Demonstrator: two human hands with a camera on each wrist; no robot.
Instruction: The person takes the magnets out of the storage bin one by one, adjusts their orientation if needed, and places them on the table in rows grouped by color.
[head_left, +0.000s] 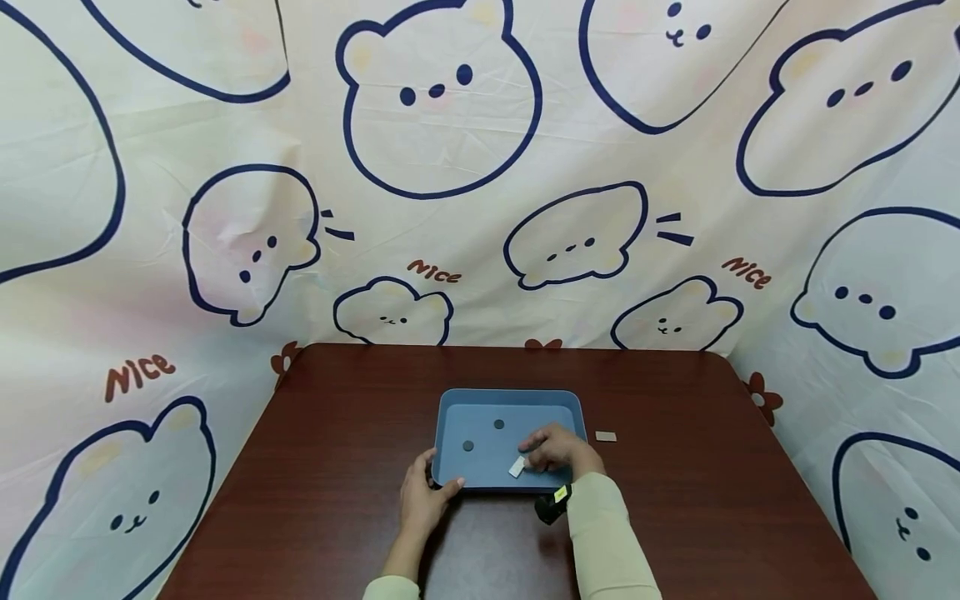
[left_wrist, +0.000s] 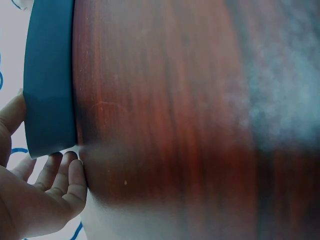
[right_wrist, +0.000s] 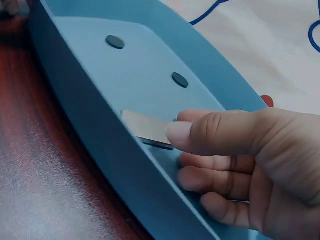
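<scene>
From the head view, a blue tray (head_left: 510, 400) sits mid-table (head_left: 675, 517); the left hand (head_left: 422, 498) grips its 7 o'clock corner, thumb over the rim, seemingly to steady it. The right hand (head_left: 558, 450) pinches a small grey plate (head_left: 517, 467) low over the tray floor at 5 o'clock. Two dark discs (head_left: 483, 435) lie further in; another plate (head_left: 605, 436) lies on the table at 3 o'clock. The left wrist view shows fingers (left_wrist: 65, 172) curled beside the tray wall (left_wrist: 50, 80). The right wrist view shows the plate (right_wrist: 145, 127) pinched under the thumb (right_wrist: 200, 132), tilted, just inside the near wall.
</scene>
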